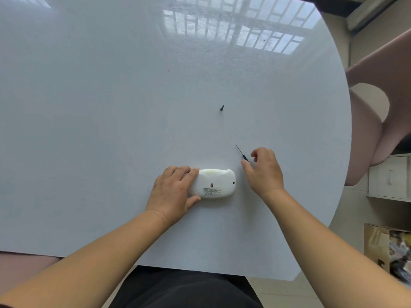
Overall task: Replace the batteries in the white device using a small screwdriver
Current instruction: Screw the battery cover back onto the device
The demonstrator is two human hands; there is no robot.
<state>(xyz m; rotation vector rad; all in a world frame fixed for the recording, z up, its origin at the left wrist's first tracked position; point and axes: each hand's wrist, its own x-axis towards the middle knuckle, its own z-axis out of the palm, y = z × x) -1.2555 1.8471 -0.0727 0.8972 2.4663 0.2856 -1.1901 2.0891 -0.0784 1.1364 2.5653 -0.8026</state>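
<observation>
On table point(111, 130), left hand point(172, 190) clasping device point(214, 184), right hand point(264, 172) fingers spread (screwdriver point(242, 153) handle hidden)

**Hidden, cropped and unresolved parts**

The left hand point(172, 188) covers the device's point(214, 184) left end. Label point(211, 191) text too small to read. The right hand point(264, 171) hides the screwdriver's point(242, 152) handle; whether it grips is unclear. Table point(111, 107) cut off at the top and left edges. Box point(388, 247) contents blurred.
</observation>
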